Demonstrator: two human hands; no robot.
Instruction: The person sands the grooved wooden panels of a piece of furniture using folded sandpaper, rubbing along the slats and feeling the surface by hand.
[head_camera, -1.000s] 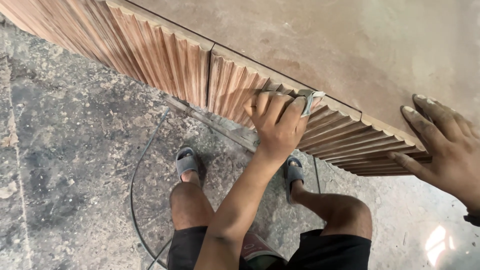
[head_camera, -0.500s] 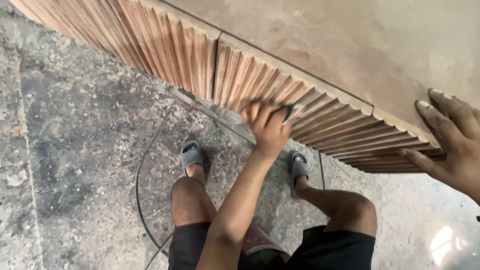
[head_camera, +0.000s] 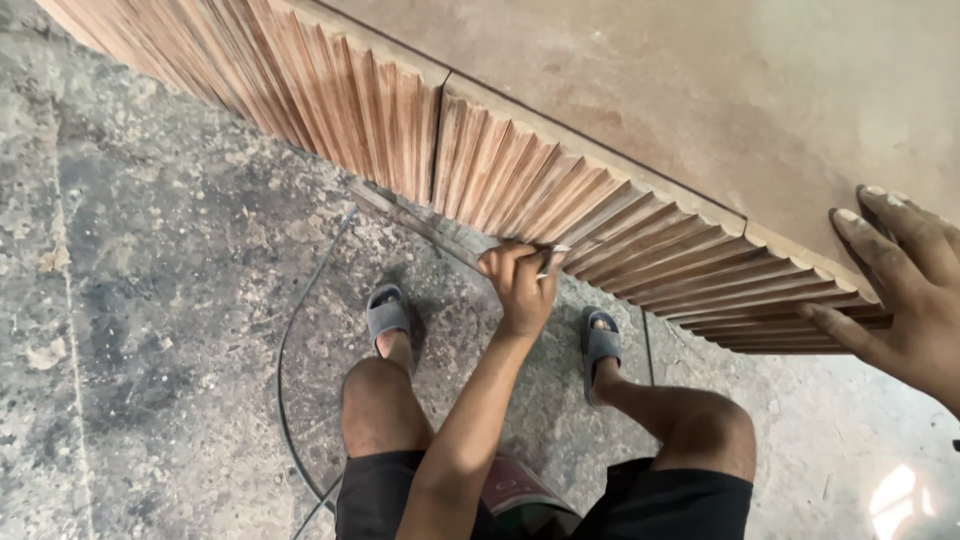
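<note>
My left hand (head_camera: 520, 285) is closed around a small grey abrasive sheet (head_camera: 551, 262) and presses it against the lower ends of the ribs of a fluted wooden panel (head_camera: 380, 110). That panel is reddish brown and runs diagonally from the upper left to the right. A vertical seam (head_camera: 437, 140) splits it into two sections. My right hand (head_camera: 900, 290) lies flat with spread fingers on the panel's top edge at the far right, its thumb against the ribs. A flat tan top board (head_camera: 700, 90) sits above the ribs.
My bare knees and both feet in grey sandals (head_camera: 388, 315) are on a stained concrete floor (head_camera: 150, 330). A thin dark cable (head_camera: 285, 370) curves across the floor beside my left foot. A red and green object (head_camera: 520, 490) lies between my legs.
My left hand has slid down the ribs from near the top edge to their lower ends, curling tighter around the sheet. My right hand has stayed on the top edge.
</note>
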